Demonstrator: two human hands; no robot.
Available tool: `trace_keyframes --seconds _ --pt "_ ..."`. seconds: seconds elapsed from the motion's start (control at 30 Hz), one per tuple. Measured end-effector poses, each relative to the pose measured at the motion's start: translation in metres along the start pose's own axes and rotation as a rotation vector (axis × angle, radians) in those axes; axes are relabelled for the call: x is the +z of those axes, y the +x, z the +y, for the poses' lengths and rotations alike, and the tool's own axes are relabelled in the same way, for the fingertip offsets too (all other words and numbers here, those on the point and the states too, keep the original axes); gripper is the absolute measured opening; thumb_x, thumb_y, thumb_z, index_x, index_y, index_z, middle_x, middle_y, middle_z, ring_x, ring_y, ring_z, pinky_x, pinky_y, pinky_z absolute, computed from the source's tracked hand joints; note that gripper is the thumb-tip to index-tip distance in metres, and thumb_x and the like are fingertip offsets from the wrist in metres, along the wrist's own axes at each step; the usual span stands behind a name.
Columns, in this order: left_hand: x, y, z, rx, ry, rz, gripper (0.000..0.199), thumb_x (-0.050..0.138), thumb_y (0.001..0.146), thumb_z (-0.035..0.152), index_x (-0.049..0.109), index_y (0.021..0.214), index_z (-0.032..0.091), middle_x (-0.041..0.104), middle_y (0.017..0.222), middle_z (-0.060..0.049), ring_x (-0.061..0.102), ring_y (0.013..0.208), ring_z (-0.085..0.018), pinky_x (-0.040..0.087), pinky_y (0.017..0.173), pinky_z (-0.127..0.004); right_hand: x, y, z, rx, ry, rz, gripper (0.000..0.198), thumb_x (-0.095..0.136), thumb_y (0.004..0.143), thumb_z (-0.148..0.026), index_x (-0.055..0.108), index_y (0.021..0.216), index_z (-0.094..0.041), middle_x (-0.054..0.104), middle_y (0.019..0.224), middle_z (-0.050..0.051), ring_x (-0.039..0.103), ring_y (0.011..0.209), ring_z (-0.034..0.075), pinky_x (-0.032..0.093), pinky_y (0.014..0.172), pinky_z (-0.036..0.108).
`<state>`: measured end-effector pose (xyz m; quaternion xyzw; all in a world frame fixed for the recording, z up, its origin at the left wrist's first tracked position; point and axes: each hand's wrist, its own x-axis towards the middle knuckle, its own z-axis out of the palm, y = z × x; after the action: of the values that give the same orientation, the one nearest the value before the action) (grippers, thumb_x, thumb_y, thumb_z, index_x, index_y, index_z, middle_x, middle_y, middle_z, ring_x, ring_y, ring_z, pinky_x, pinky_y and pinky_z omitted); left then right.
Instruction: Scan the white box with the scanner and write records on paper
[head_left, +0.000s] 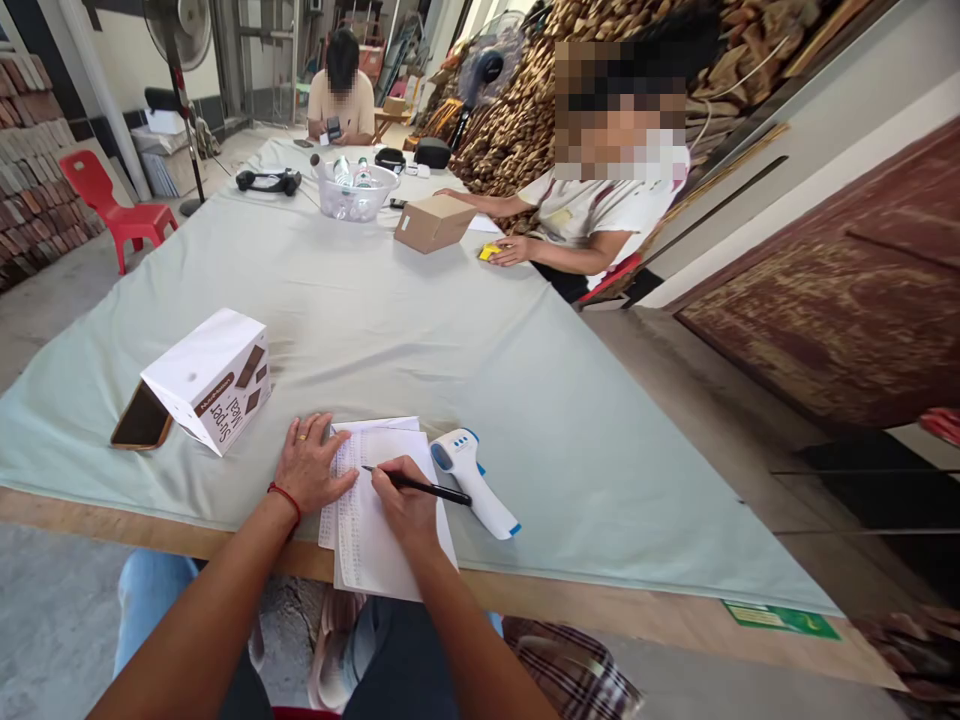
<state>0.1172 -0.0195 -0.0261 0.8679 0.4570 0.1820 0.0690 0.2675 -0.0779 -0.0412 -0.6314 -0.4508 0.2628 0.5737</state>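
**Pen (pixel 442 490) clamped in your right hand (pixel 411 508); your left hand (pixel 311 468) lies flat, fingers apart**

On the near left you have a dark, smooth phone (pixel 141 418), partly hidden by a white carton (pixel 202 365). Its end panel reads "Su-per Meal" in brown, beside printed brown rectangles; you can't be sure of the lettering on its brown band. Next, your left hand presses the left side of the paper sheets (pixel 367 545), stacked near you at the table's edge. Their rows of small marks can't be read. Beyond stands a clear plastic basket (pixel 331 198) of bottles. Your pen is slim, black and glossy, angled over the top sheet. Far off sits a boxy brown cardboard box (pixel 427 228), its pale label too small to read. Just right of your sheets lies a white-and-blue plastic thermometer gun (pixel 489 502), on pale, wrinkled cloth (pixel 570 430).
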Motion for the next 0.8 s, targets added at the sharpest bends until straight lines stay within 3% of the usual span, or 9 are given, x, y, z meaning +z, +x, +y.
trace_keyframes --seconds 0.8 --pt "0.0 -0.001 0.0014 -0.02 -0.03 -0.015 0.052 0.068 0.076 0.045 0.058 0.123 0.024 0.046 0.14 -0.013 0.039 0.133 -0.031 0.023 0.115 -0.054 -0.0007 -0.0021 -0.003 -0.05 -0.06 -0.054 0.016 0.054 0.072 -0.033 0.051 0.062 -0.021 0.052 0.056 -0.003 0.045 0.055 0.013 0.038 0.054 0.026"
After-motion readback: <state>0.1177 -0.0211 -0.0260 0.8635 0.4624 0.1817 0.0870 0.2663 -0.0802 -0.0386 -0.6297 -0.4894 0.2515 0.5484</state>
